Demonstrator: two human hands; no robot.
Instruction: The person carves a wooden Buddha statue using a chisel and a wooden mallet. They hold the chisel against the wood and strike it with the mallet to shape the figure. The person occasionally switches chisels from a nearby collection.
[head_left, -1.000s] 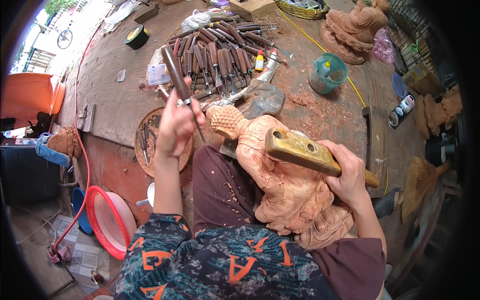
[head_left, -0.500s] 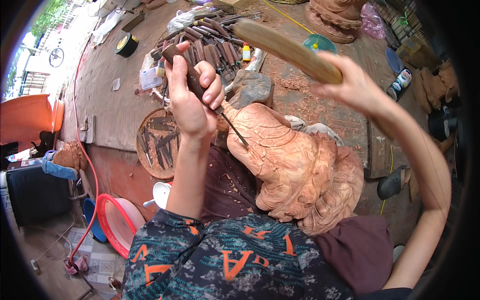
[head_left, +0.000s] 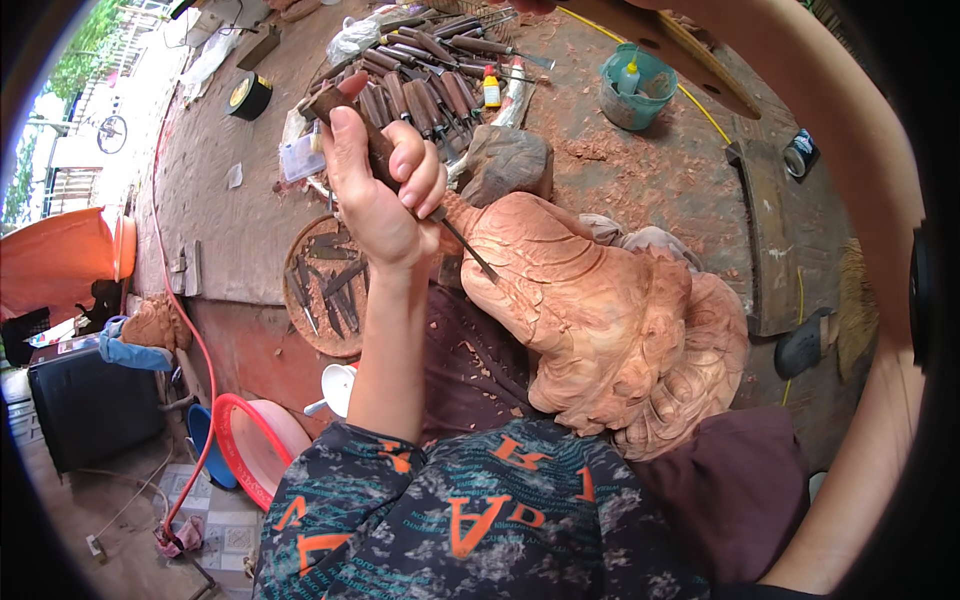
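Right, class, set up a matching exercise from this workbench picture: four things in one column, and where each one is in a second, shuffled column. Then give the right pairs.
Things:
1. chisel
2. wooden carving
3. teal bucket
4. roll of black tape

Places:
A. on the bench at far left, apart from the tool row
B. in the grip of the left hand, tip on the carving
C. on the person's lap
D. on the bench at upper right, with a small bottle inside

Pairs: 1-B, 2-C, 3-D, 4-A
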